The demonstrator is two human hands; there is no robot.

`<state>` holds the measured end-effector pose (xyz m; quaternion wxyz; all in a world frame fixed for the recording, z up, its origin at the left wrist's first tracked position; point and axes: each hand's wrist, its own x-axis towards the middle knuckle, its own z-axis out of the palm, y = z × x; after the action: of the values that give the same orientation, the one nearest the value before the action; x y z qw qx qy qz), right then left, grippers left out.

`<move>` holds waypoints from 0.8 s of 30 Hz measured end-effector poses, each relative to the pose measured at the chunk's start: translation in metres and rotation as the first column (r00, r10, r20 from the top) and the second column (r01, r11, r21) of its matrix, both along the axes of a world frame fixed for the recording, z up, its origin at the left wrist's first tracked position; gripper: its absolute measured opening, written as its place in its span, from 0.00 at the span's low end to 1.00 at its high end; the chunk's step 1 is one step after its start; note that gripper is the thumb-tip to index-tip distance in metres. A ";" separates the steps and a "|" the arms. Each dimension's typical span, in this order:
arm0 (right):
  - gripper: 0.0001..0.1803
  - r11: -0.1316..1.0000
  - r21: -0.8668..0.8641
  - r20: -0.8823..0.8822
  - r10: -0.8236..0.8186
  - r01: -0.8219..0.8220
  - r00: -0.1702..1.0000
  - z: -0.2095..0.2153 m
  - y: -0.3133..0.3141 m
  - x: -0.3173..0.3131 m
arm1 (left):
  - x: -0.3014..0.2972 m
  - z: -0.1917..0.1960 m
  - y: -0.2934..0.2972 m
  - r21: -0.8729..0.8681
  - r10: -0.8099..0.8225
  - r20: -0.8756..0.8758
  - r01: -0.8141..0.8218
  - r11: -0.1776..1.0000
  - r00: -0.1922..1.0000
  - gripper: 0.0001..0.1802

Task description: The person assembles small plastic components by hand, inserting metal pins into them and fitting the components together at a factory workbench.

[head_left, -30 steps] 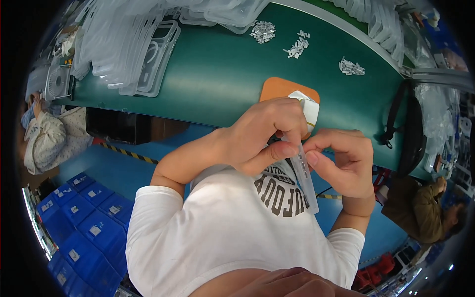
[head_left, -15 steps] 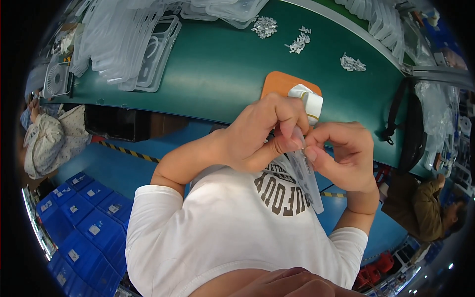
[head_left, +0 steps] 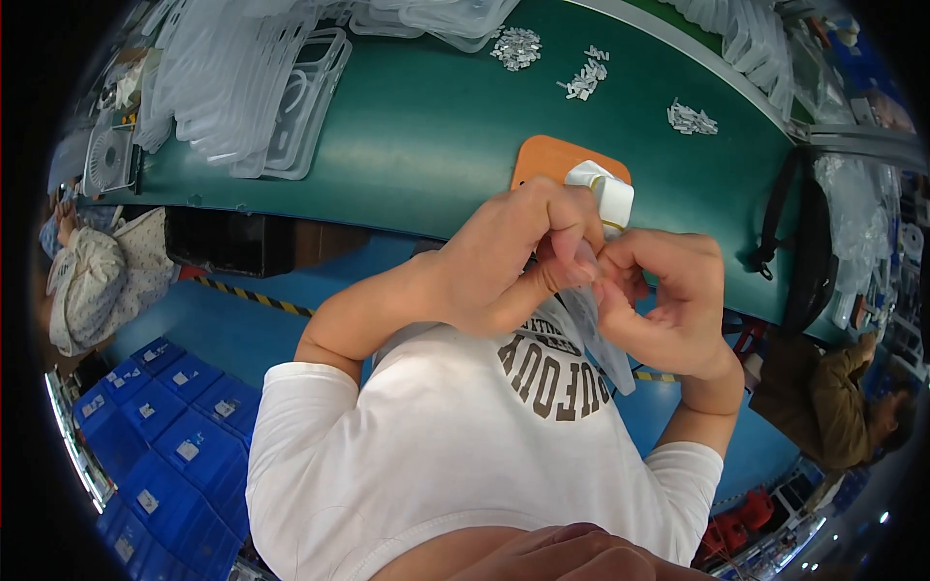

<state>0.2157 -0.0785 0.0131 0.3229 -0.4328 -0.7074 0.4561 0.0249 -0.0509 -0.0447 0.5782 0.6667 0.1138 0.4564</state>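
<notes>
In front of my chest, my left hand (head_left: pixel 513 257) is closed, thumb and fingers pinching the upper end of a translucent plastic piece (head_left: pixel 608 360). The piece hangs down at a slant and looks like a thin, clear case part. My right hand (head_left: pixel 673 305) is closed too, with its thumb and fingertips pressed on the same end, close against the left fingertips. Whatever small part may sit between the fingertips is hidden. Just beyond my hands, a white rounded object (head_left: pixel 615 201) with a yellowish band lies on an orange board (head_left: pixel 557 161).
Stacked translucent plastic cases (head_left: pixel 228 87) fill the left of the green table (head_left: pixel 417 126). Small silvery pieces lie in piles (head_left: pixel 517 48) toward the far side. A black strap (head_left: pixel 809 242) hangs at the right edge. Blue bins (head_left: pixel 165 416) stand lower left; other people sit at both sides.
The plastic piece has turned, and its lower end has risen slightly. My right hand has shifted a little to the left, still pinching beside my left fingertips.
</notes>
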 end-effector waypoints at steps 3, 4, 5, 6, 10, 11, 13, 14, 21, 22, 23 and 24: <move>0.01 0.993 -0.117 -0.134 -0.013 -0.002 0.991 -0.004 -0.001 0.004 | -0.002 -0.004 0.004 0.018 -0.026 0.030 0.025 1.000 0.999 0.16; 0.02 0.975 -0.221 -0.230 -0.035 -0.017 0.973 -0.005 -0.001 0.006 | -0.002 -0.006 0.004 0.017 -0.026 0.030 0.025 1.000 0.999 0.16; 0.02 0.975 -0.223 -0.230 -0.035 -0.017 0.973 -0.005 -0.001 0.007 | -0.002 -0.008 0.004 0.021 -0.028 0.035 0.028 0.999 0.999 0.15; 0.03 0.962 -0.272 -0.248 -0.037 -0.033 0.968 -0.004 -0.001 0.008 | -0.002 -0.010 0.005 0.025 -0.031 0.040 0.030 0.999 0.999 0.15; 0.04 0.931 -0.363 -0.294 -0.086 -0.028 0.952 -0.003 -0.001 0.007 | 0.000 -0.014 0.007 0.025 -0.039 0.075 0.038 0.999 0.996 0.15; 0.04 0.931 -0.365 -0.296 -0.089 -0.027 0.951 -0.004 -0.001 0.007 | 0.000 -0.014 0.007 -0.012 -0.044 0.088 0.045 0.999 0.995 0.15; 0.03 0.945 -0.324 -0.270 -0.046 -0.046 0.962 -0.008 -0.003 0.010 | -0.001 -0.015 0.007 -0.051 -0.051 0.101 0.057 0.997 0.994 0.16; 0.03 0.945 -0.326 -0.271 -0.051 -0.042 0.961 -0.008 -0.003 0.011 | -0.003 -0.016 0.008 -0.068 -0.050 0.109 0.057 0.996 0.993 0.16; 0.01 0.937 -0.342 -0.237 -0.006 -0.078 0.972 -0.009 -0.002 0.011 | -0.002 -0.023 0.014 -0.003 -0.061 0.188 0.063 0.998 0.980 0.15; 0.01 0.946 -0.308 -0.239 0.021 -0.097 0.971 -0.009 -0.001 0.010 | -0.002 -0.023 0.014 -0.003 -0.063 0.187 0.065 0.998 0.980 0.15; 0.01 0.946 -0.309 -0.240 0.019 -0.095 0.971 -0.009 -0.002 0.010 | -0.002 -0.022 0.014 0.007 -0.060 0.175 0.059 0.998 0.983 0.15; 0.01 0.954 -0.288 -0.184 0.032 -0.085 0.982 -0.009 -0.002 0.010 | -0.002 -0.022 0.014 0.019 -0.056 0.163 0.053 0.998 0.985 0.15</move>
<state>0.2254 -0.0808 0.0043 0.3028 -0.4126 -0.6123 0.6026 0.0225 -0.0368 -0.0667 0.5931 0.6341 0.0446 0.4942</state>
